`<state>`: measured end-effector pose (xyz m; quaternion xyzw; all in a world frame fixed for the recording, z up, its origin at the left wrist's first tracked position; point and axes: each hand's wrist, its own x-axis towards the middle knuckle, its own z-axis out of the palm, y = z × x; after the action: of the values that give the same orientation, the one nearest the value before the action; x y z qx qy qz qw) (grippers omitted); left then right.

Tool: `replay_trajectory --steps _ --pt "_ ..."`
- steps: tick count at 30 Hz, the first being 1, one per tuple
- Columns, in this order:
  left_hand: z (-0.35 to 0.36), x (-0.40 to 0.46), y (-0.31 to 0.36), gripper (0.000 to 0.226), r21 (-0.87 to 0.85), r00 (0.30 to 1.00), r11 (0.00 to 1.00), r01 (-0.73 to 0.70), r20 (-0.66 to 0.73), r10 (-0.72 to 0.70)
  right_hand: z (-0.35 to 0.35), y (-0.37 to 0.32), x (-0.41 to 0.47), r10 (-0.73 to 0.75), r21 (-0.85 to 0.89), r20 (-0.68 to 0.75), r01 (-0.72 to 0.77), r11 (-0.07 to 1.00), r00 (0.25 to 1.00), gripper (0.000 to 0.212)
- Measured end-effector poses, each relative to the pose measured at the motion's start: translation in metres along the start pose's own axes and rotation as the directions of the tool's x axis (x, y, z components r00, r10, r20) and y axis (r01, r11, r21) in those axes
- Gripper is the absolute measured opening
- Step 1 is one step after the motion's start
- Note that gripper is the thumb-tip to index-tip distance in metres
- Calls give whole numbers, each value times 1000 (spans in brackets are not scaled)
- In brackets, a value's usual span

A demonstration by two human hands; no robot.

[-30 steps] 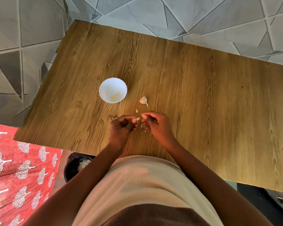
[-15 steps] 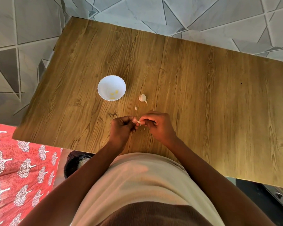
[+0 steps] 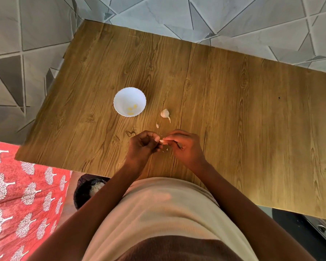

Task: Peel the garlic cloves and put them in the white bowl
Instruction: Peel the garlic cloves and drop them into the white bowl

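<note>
the garlic clove (image 3: 161, 141) sat pinched between the curled fingertips of the left hand (image 3: 142, 145) and right hand (image 3: 184, 146), just above the table (image 3: 233, 113) (the white bowl (image 3: 129, 101) lay beyond, apart, holding 3 peeled pieces).

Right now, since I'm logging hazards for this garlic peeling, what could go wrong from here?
1. The small pale garlic clove is only pinched between the left hand and right hand, so it could slip onto the brown wood-grain table.
2. Papery skin flakes lying below the hands might get carried into the round white bowl with the clove.
3. The remaining whitish garlic bulb piece lies loose and could be knocked.
</note>
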<state>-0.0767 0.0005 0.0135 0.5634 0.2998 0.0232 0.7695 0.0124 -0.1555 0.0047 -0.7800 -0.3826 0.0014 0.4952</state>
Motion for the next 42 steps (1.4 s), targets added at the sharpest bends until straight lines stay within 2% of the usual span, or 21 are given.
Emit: replay_trajectory --steps 5,13,25,34,38,42 --pt "1 -3 4 8 81 989 987 -140 -32 143 2 -8 5 292 244 -2 -282 928 957 18" --pt "0 -2 4 5 143 977 972 -185 -75 197 2 -12 6 474 492 114 -464 736 873 20" --pt "1 -2 5 8 186 970 961 -206 -89 225 1 -15 4 583 624 182 -551 554 792 21" --pt "3 -4 3 6 232 963 945 -230 -85 255 5 -19 4 627 607 154 -574 550 764 14" --pt "5 -4 3 6 202 963 955 -216 -117 243 5 -20 6 631 642 183 -578 503 754 17" --pt "3 -6 5 17 227 955 938 -261 -84 286 4 -18 6 633 624 166 -577 526 756 19"
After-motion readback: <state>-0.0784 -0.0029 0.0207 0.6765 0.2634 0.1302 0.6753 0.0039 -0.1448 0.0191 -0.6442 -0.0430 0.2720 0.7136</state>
